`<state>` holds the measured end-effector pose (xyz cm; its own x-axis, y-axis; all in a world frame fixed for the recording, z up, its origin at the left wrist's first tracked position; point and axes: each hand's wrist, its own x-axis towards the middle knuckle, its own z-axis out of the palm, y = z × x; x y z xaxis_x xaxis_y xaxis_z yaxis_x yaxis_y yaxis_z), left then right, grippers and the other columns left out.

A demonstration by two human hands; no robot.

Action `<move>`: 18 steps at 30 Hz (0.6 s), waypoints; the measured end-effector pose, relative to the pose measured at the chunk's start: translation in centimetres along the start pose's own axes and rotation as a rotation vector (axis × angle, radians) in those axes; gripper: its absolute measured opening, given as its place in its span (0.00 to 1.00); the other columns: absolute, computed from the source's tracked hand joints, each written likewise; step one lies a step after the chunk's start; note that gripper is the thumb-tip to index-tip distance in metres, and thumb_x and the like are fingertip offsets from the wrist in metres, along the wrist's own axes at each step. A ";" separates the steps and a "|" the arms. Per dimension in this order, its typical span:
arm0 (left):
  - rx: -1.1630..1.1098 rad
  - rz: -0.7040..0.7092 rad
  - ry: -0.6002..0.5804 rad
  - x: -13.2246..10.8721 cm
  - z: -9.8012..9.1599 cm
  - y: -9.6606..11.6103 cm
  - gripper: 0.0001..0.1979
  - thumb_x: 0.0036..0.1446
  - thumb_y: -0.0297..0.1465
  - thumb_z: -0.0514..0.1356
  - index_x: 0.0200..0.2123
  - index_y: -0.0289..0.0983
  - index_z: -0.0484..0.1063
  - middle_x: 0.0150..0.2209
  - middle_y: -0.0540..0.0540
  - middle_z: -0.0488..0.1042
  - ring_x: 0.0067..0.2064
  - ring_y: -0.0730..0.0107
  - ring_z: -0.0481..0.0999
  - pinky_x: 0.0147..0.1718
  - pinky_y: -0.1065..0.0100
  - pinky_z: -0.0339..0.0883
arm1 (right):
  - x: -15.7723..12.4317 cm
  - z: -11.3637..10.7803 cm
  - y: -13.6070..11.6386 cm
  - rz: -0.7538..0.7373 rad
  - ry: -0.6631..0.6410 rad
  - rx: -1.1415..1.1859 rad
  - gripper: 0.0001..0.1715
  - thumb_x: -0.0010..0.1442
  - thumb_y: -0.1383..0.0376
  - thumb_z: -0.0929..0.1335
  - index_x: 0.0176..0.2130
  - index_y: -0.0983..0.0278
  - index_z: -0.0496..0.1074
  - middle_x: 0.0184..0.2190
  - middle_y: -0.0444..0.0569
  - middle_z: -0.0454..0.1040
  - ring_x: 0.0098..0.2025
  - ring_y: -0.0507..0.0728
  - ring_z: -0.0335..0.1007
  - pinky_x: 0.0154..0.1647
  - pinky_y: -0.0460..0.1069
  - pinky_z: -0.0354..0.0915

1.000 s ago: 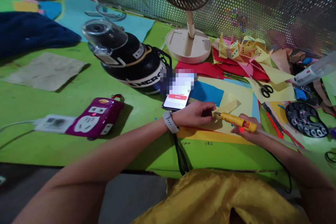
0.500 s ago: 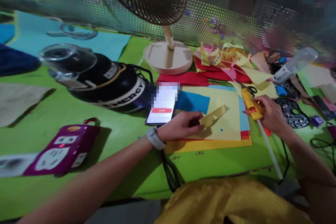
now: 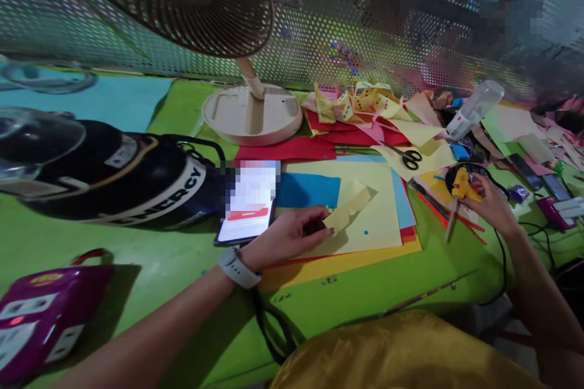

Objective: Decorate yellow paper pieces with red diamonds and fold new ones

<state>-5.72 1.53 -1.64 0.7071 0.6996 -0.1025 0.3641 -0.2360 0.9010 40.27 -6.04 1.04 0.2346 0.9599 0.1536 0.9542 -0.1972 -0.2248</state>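
Note:
My left hand [image 3: 287,236] pinches one end of a folded pale yellow paper strip [image 3: 349,213] against the stack of coloured paper sheets [image 3: 378,219] on the green table. A white watch sits on that wrist. Off to the right, my right hand [image 3: 488,202] is closed around a small yellow glue gun [image 3: 462,187], held above a black round tray [image 3: 449,177]. The gun's glue stick points down toward me and its black cord trails off the table edge.
A phone [image 3: 249,203] leans on a black helmet [image 3: 114,176] at left. A fan base [image 3: 250,114] stands behind. Scissors [image 3: 406,157], paper scraps [image 3: 365,109] and a white bottle [image 3: 474,108] lie at right. A purple power strip [image 3: 41,316] sits near left.
My right hand has carried the glue gun away from the strip to the right, over the black tray. My left hand stays on the strip. The view has swung rightward.

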 end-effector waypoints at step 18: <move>0.177 0.059 0.038 0.1 0.1 0.0 0.11 0.59 0.36 0.53 0.43 0.36 0.64 0.25 0.52 0.70 0.26 0.71 0.69 0.25 0.71 0.58 | 9.7 0.5 -15.3 -0.608 -0.190 -0.015 0.18 0.64 0.55 0.63 0.46 0.63 0.73 0.43 0.54 0.76 0.44 0.60 0.72 0.43 0.53 0.65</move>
<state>-5.63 1.53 -1.68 0.7080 0.7055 -0.0329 0.4261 -0.3894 0.8166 27.86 6.41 5.49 -0.3855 0.9196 0.0761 0.9093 0.3926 -0.1377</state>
